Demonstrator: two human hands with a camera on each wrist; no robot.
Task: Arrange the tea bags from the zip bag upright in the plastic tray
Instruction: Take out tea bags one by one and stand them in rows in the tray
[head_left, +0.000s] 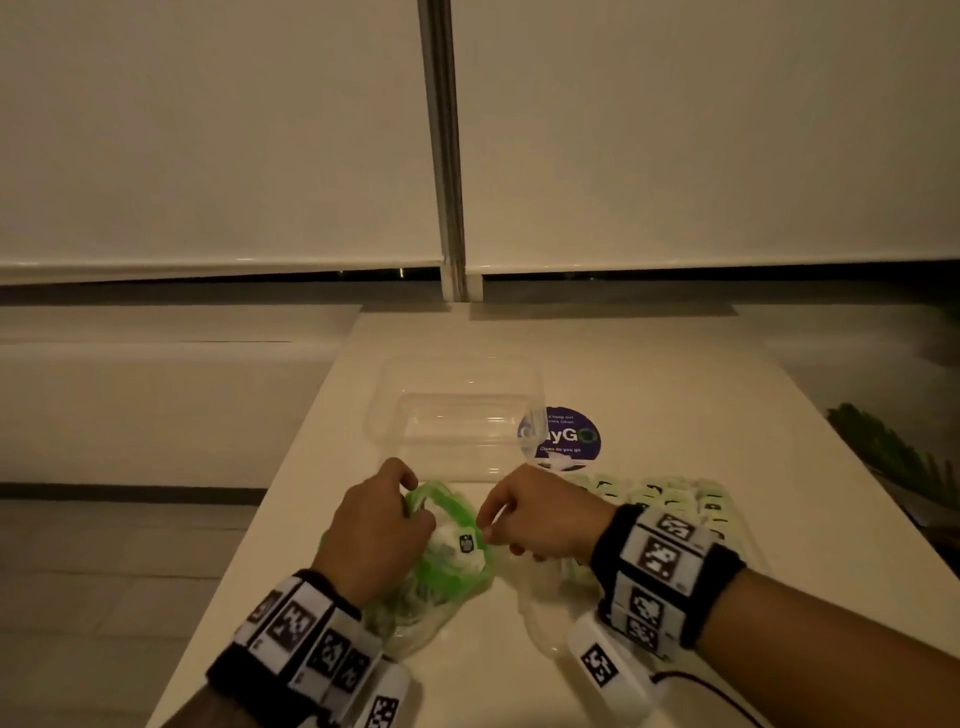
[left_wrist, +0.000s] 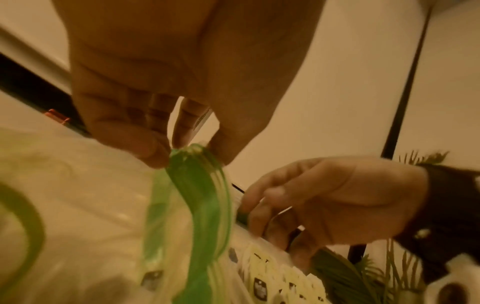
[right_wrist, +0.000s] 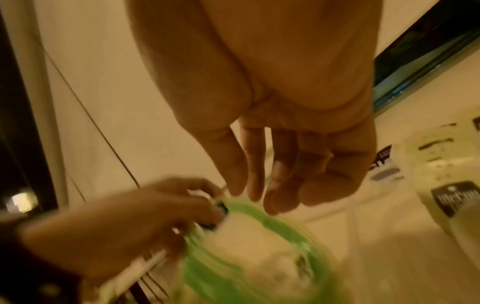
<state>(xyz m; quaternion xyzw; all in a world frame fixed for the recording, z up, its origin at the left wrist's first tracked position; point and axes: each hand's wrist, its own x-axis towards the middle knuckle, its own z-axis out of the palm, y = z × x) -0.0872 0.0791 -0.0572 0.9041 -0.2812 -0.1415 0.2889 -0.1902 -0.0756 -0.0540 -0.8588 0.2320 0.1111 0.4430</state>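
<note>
A clear zip bag with a green zip rim (head_left: 454, 574) lies on the table between my hands, its mouth spread open. Pale tea bags with dark labels (head_left: 466, 543) show inside it. My left hand (head_left: 413, 506) pinches the left side of the rim (left_wrist: 202, 195) between thumb and fingers (left_wrist: 155, 152). On the right side of the mouth, my right hand (head_left: 488, 527) pinches the rim (right_wrist: 197, 267) with its fingertips (right_wrist: 254, 191). The clear plastic tray (head_left: 457, 402) stands just beyond the bag and holds nothing I can see.
Several more pale green tea bags (head_left: 670, 499) lie in a row right of the bag, behind my right wrist. A round purple sticker (head_left: 563, 434) sits beside the tray. The table's left edge (head_left: 249, 525) runs diagonally. Green plant leaves (head_left: 893, 457) lie at the far right.
</note>
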